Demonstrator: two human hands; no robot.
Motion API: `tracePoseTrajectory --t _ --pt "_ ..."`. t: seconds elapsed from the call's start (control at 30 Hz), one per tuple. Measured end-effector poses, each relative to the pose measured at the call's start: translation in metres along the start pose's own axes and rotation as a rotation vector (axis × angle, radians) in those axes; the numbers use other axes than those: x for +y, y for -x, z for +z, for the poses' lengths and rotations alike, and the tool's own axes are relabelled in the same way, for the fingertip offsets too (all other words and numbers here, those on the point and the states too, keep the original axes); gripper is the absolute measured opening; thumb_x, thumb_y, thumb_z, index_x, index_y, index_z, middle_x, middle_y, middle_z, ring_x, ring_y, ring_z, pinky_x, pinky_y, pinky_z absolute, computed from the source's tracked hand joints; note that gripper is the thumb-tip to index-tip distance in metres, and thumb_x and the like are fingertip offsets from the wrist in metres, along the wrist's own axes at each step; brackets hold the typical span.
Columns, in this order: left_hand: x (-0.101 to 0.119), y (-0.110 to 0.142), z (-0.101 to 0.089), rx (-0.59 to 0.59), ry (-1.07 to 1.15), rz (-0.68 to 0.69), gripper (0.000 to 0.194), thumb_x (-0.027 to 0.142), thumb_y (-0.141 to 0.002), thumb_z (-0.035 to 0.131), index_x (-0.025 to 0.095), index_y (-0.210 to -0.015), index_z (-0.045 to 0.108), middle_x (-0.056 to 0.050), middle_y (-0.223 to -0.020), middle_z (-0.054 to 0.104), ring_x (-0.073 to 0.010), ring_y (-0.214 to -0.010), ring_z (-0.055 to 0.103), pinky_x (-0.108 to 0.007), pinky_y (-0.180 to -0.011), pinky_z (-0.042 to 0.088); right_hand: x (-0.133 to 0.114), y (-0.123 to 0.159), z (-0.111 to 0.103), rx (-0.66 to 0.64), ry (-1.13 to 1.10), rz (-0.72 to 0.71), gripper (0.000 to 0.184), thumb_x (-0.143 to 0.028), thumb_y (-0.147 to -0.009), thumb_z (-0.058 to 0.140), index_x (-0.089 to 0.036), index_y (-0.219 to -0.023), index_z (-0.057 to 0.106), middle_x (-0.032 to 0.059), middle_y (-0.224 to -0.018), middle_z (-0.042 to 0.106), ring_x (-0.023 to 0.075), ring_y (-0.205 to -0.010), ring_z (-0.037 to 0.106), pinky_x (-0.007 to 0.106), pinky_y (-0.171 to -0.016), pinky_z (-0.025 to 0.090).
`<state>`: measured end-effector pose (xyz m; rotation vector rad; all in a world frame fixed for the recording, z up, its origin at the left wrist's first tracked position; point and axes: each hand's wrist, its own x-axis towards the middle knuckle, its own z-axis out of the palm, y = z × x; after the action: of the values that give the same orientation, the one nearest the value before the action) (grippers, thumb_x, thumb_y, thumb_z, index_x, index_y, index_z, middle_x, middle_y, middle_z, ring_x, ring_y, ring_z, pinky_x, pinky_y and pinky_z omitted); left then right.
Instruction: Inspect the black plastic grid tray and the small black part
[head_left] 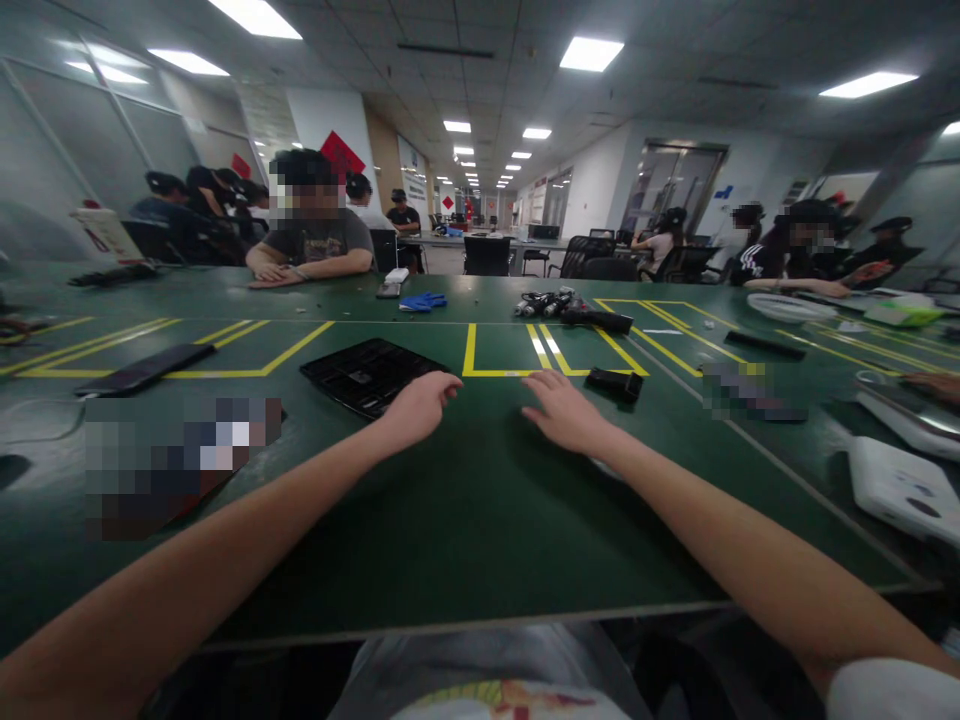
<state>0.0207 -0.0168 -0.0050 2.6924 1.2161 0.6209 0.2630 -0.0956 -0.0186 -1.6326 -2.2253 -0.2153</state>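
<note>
My left hand (416,408) reaches over the green table, its loosely bent fingers pointing right with nothing seen between them. It overlaps the right corner of a black, shallow tray-like panel (367,372) with a ribbed surface; whether they touch I cannot tell. My right hand (561,408) is low over the table, palm down, with its fingers apart and nothing in them. Just beyond it, to the right, lies a small black block-shaped item (613,384). A pale object (611,468), mostly hidden, shows under my right wrist.
Yellow tape lines (495,373) mark the green table (480,520). Farther back are a bundle of black cables (547,303) and a blue glove-like item (423,302). A dark flat device (146,370) lies left; a white box (904,490) stands right. A person (319,235) sits across.
</note>
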Motion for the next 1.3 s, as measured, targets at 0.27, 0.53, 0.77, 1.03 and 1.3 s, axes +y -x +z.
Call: tracePoseTrajectory --t 0.27,0.53,0.77,1.03,1.3 --pt "0.005 0.007 0.026 -0.171 -0.089 0.185 0.042 0.014 -0.088 0.029 0.010 -0.123 0.050 -0.012 -0.133 0.050 -0.0189 -0.124 0.044 -0.036 -0.104 0.034 -0.035 0.008 0.012 -0.195 -0.116 -0.192 0.048 -0.042 -0.091 0.030 -0.015 -0.126 0.047 0.0128 -0.131 0.048 0.0267 -0.122 0.042 0.048 -0.103 0.035" --pt "0.059 0.043 0.014 -0.175 -0.099 0.592 0.031 0.026 -0.092 0.036 0.015 -0.111 0.059 -0.010 -0.124 0.058 -0.0194 -0.117 0.051 -0.036 -0.100 0.039 0.050 0.001 -0.012 0.053 0.150 0.092 0.042 -0.030 -0.085 0.044 -0.013 -0.124 0.048 0.0130 -0.129 0.049 0.0299 -0.124 0.037 0.050 -0.105 0.028" --pt "0.077 0.054 0.012 -0.228 -0.090 0.662 0.031 0.024 -0.092 0.038 0.014 -0.112 0.058 -0.010 -0.122 0.058 -0.0189 -0.112 0.054 -0.032 -0.097 0.041 0.115 0.023 -0.006 -0.091 0.237 0.553 0.046 -0.041 -0.084 0.043 -0.013 -0.119 0.050 0.0162 -0.121 0.055 0.0325 -0.112 0.047 0.048 -0.097 0.033" --pt "0.061 0.036 0.002 -0.052 -0.407 0.349 0.028 0.029 -0.091 0.036 0.012 -0.096 0.057 -0.011 -0.094 0.061 -0.0220 -0.082 0.059 -0.034 -0.069 0.047 0.116 0.019 0.002 -0.105 0.217 0.571 0.044 -0.038 -0.085 0.042 -0.011 -0.118 0.050 0.0181 -0.117 0.056 0.0308 -0.110 0.049 0.040 -0.092 0.036" --pt "0.016 0.009 0.006 -0.163 -0.393 -0.012 0.020 0.025 -0.089 0.041 0.013 -0.091 0.057 -0.013 -0.090 0.062 -0.0242 -0.084 0.061 -0.034 -0.071 0.046 0.111 0.020 -0.001 -0.094 0.216 0.579 0.044 -0.038 -0.086 0.041 -0.011 -0.118 0.051 0.0178 -0.117 0.055 0.0317 -0.109 0.049 0.040 -0.093 0.036"
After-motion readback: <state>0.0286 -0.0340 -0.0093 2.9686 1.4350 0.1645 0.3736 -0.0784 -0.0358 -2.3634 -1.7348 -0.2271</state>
